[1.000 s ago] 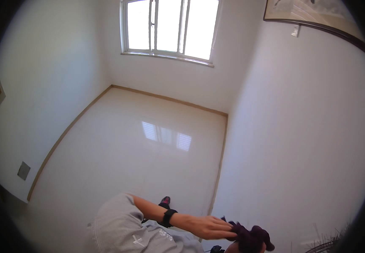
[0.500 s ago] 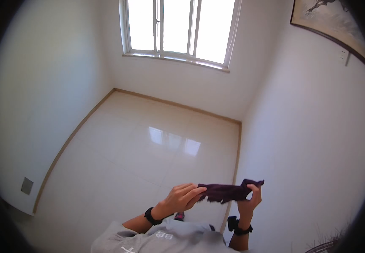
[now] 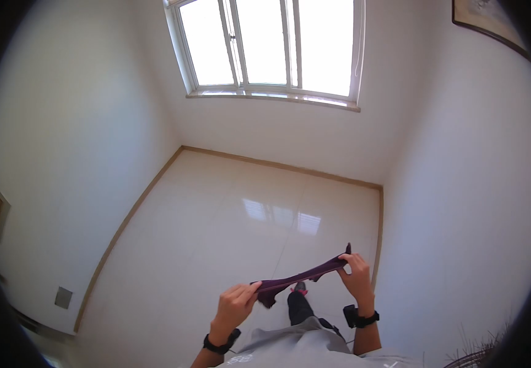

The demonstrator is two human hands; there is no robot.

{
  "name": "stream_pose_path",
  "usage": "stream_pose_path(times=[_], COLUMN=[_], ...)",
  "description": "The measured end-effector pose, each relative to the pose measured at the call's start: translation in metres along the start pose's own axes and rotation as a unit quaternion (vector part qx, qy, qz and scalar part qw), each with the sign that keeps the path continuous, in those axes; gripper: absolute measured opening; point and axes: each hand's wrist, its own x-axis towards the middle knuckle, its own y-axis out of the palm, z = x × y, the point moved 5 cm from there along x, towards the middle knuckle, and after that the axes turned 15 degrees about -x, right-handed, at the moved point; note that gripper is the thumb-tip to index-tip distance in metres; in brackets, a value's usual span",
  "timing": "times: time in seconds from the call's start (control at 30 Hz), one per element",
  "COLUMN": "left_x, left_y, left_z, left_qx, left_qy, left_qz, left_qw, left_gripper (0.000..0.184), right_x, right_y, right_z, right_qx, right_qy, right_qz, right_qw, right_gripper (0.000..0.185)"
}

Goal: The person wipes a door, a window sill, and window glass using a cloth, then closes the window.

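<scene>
A dark purple piece of cloth (image 3: pixel 305 275) is stretched between my two hands in front of my body, above the floor. My left hand (image 3: pixel 237 303) pinches its left end between thumb and fingers. The other end, slightly higher, is gripped by my right hand (image 3: pixel 356 274), and a short tip of fabric sticks up past the fingers. Small folds hang from the lower edge of the cloth. What kind of cloth item it is, I cannot make out. Each wrist wears a black band.
Pale glossy floor tiles (image 3: pixel 216 208) run to white walls with a tan baseboard (image 3: pixel 278 165). A window (image 3: pixel 271 46) is ahead. A framed picture (image 3: pixel 492 27) hangs on the right wall. My leg (image 3: pixel 300 308) and shoe show below the cloth.
My hands have moved apart and the cloth is pulled longer and narrower, now slanting up to the right. My left hand went left and down. The camera view has shifted, and my leg has come into sight.
</scene>
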Motion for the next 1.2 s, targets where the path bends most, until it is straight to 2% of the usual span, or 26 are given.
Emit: stream_pose_path(times=[0.07,0.1,0.27,0.33,0.37,0.53,0.63,0.7,0.83,0.9,1.03,1.1,1.2], left_x=[0.027,0.065,0.145,0.206,0.200,0.247,0.239,0.234,0.280,0.307,0.410,0.446,0.541], left_y=[0.008,0.018,0.006,0.021,0.015,0.025,0.033,0.038,0.044,0.051,0.078,0.082,0.111], left_z=[0.018,0.030,0.041,0.068,0.068,0.123,0.167,0.188,0.254,0.290,0.368,0.398,0.434], left_qx=[0.034,0.035,0.014,0.030,0.033,0.025,0.028,0.025,0.023,0.035,0.022,0.022,-0.002], left_qy=[-0.037,-0.026,0.012,0.040,0.054,-0.059,-0.101,-0.126,-0.198,-0.213,-0.207,-0.175,-0.092], left_qz=[0.023,0.022,0.038,0.032,0.028,0.064,0.062,0.063,0.096,0.111,0.129,0.157,0.153], left_qw=[0.998,0.999,0.999,0.998,0.998,0.996,0.993,0.990,0.975,0.970,0.970,0.972,0.984], left_gripper=[0.030,0.025,0.019,0.018,0.017,0.014,0.014,0.014,0.017,0.019,0.018,0.017,0.015], right_x=[0.032,0.066,0.132,0.193,0.192,0.261,0.257,0.252,0.296,0.324,0.410,0.429,0.487], right_y=[0.027,0.044,0.088,0.118,0.122,0.183,0.211,0.227,0.268,0.280,0.300,0.291,0.287], right_z=[-0.025,-0.049,-0.089,-0.126,-0.121,-0.163,-0.171,-0.176,-0.196,-0.202,-0.236,-0.230,-0.264], right_qx=[0.008,0.017,0.056,0.046,0.037,0.013,0.026,0.069,0.146,0.150,0.132,0.112,0.088], right_qy=[-0.005,0.005,0.074,0.059,0.051,0.082,0.076,0.083,0.054,0.078,0.119,0.145,0.185], right_qz=[0.003,-0.002,-0.071,-0.067,-0.065,-0.002,0.052,0.089,0.117,0.138,0.113,0.070,0.010], right_qw=[1.000,1.000,0.993,0.995,0.996,0.997,0.995,0.990,0.981,0.976,0.978,0.981,0.979], right_gripper=[0.028,0.024,0.016,0.015,0.014,0.013,0.012,0.011,0.007,0.005,0.008,0.010,0.012])
